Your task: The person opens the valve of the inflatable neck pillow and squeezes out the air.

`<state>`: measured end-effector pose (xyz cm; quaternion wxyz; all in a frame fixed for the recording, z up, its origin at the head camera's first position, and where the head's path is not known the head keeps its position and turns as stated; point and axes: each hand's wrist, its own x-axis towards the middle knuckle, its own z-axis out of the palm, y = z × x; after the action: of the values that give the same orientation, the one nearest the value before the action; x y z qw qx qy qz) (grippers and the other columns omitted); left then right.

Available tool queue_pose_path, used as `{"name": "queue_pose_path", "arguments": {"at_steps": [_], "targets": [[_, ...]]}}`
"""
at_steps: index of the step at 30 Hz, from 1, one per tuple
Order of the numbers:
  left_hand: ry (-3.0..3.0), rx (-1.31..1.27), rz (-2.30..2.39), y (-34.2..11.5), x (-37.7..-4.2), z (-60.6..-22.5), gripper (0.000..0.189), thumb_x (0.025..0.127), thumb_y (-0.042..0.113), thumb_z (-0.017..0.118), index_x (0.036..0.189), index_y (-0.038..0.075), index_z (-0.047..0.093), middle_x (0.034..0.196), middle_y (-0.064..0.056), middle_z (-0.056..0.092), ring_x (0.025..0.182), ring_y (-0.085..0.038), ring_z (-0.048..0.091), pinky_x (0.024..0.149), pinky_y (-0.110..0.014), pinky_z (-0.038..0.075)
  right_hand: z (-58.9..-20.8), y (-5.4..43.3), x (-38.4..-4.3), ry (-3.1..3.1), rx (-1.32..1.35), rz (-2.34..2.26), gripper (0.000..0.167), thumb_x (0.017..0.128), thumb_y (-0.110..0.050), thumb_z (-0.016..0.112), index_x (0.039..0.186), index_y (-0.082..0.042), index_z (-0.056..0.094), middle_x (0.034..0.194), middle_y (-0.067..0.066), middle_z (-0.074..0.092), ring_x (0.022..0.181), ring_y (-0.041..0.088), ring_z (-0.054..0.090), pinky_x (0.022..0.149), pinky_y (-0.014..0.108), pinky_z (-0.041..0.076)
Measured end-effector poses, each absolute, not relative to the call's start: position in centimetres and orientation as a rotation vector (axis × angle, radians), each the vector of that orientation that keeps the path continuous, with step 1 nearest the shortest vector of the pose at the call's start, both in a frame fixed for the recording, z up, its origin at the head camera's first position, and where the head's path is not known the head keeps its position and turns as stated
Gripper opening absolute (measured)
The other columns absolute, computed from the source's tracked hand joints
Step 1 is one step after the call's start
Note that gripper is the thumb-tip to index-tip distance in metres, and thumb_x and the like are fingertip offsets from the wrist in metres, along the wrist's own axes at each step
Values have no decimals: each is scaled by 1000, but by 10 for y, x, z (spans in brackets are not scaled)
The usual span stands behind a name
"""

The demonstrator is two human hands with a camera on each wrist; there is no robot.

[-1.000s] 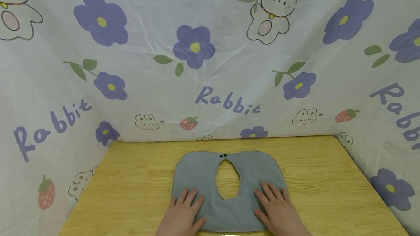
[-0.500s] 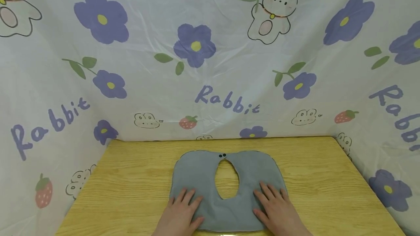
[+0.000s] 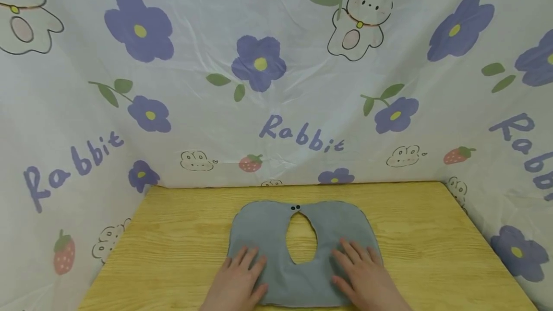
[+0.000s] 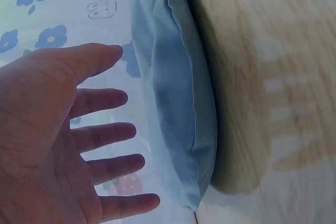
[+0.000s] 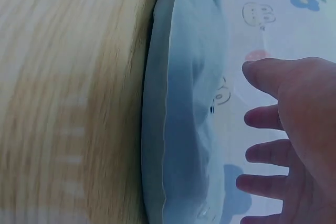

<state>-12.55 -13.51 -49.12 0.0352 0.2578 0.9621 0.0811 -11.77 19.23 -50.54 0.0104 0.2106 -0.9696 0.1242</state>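
A grey-blue padded cloth piece, shaped like a bib (image 3: pixel 298 282), lies flat with an oval opening in its middle. Two small black snaps (image 3: pixel 295 207) sit at its far edge, where the two lobes meet. Over its near left part is my left hand (image 3: pixel 236 280), fingers spread; my right hand (image 3: pixel 365 272) is likewise over the near right part. In the left wrist view, a gap separates the left hand (image 4: pixel 52 114) from the bib-shaped cloth (image 4: pixel 178 93). The right wrist view shows the same sort of gap between the right hand (image 5: pixel 304 129) and the cloth (image 5: pixel 181 108).
The wood-grain table (image 3: pixel 181 234) extends to both sides of the cloth. Behind it and along both sides hangs a white curtain (image 3: pixel 194 124) printed with rabbits, purple flowers and strawberries.
The head view shifts slightly. Both spread hands stay over the near part of the cloth in nearly the same places, and the cloth keeps its shape.
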Motion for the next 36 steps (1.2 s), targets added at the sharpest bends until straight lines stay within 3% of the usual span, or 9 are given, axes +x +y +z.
{"name": "queue_pose_path", "arguments": {"at_steps": [11, 26, 36], "targets": [[2976, 1028, 177, -116, -117, -508, 45, 97, 51, 68, 131, 22, 67, 134, -6, 58, 125, -33, 56, 86, -50, 55, -522, 188, -117, -3053, 790, 331, 57, 100, -50, 62, 143, -13, 60, 151, 16, 51, 135, 39, 48, 103, 68, 40], [2982, 980, 115, -111, -117, -516, 43, 95, 51, 71, 132, 29, 68, 132, -5, 59, 124, -33, 57, 86, -52, 55, -534, 189, -117, -3064, 800, 323, 57, 101, -52, 60, 142, -12, 60, 149, 17, 52, 134, 39, 49, 104, 66, 40], [2954, 949, 143, -112, -118, -514, 46, 94, 50, 71, 134, 28, 67, 135, -5, 58, 126, -34, 55, 87, -54, 54, -534, 188, -118, -3062, 797, 322, 57, 101, -52, 60, 142, -13, 59, 149, 16, 52, 135, 38, 49, 104, 66, 40]]}}
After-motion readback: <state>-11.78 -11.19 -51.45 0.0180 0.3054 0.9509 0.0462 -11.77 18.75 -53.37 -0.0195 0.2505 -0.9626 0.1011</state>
